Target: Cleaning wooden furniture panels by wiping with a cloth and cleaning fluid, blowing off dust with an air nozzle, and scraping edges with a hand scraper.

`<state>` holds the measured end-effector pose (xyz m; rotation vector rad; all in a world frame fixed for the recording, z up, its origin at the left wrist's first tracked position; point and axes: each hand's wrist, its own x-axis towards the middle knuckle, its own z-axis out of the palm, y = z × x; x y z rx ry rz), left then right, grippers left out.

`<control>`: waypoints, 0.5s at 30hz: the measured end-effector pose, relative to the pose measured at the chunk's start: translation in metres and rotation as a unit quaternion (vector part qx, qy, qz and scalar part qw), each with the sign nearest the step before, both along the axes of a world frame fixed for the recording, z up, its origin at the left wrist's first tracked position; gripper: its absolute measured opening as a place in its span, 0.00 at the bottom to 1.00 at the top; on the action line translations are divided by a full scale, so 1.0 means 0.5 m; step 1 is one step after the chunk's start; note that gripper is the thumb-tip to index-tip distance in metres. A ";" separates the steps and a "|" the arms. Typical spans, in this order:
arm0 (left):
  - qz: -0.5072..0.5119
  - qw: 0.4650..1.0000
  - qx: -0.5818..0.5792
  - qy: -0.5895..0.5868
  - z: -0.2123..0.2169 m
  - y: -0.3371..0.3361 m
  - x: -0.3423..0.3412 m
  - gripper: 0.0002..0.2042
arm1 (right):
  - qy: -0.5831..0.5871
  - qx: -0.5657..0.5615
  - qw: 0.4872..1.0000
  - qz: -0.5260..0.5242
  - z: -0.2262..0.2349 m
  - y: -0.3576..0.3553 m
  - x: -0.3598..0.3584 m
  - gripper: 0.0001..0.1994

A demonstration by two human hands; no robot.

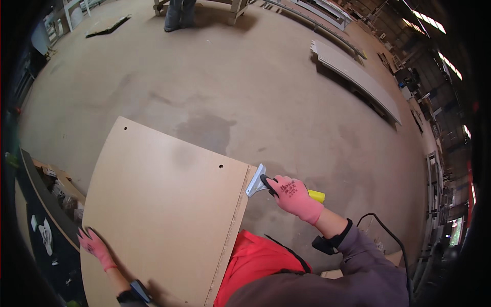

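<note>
- I had the right hand (295,195), in a pink glove with dark fingertips, grasping a scraper (257,181), its broad metal blade pointing left and its yellow handle (317,196) showing past the palm
- The blade sat at the far right corner of a light wood-coloured board (163,204); from my end I could not tell whether it touched the edge
- I saw the left hand (96,249), gloved in pink too, released, its fingers spread on the board by the left edge
- The board lay flat in front of the wearer, with one dark hole (126,128) near its far left corner and another (221,166) near the far right; its right side showed a rough, speckled edge (226,244)
- Red cloth (251,258) rested close against that side, below the scraper
- To the right I saw a black cable (394,234) curving beside the grey sleeve (371,253)
- Beyond, on the concrete floor (266,97), I made out a long pale panel (355,79), and a person's legs (179,14) by a wooden frame (236,9)
</note>
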<state>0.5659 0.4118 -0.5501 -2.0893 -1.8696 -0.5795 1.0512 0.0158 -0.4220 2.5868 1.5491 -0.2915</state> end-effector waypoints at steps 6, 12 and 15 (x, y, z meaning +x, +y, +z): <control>-0.044 0.972 -0.208 -0.102 -0.027 0.242 0.094 0.23 | 0.022 -0.056 0.998 0.016 0.020 0.024 0.011 0.20; -0.007 0.933 -0.331 -0.139 0.021 0.225 0.154 0.26 | 0.031 -0.074 0.997 0.010 0.026 0.040 0.023 0.21; 0.002 0.929 -0.347 -0.130 0.022 0.220 0.156 0.27 | 0.063 -0.066 0.996 -0.003 0.024 0.038 0.033 0.21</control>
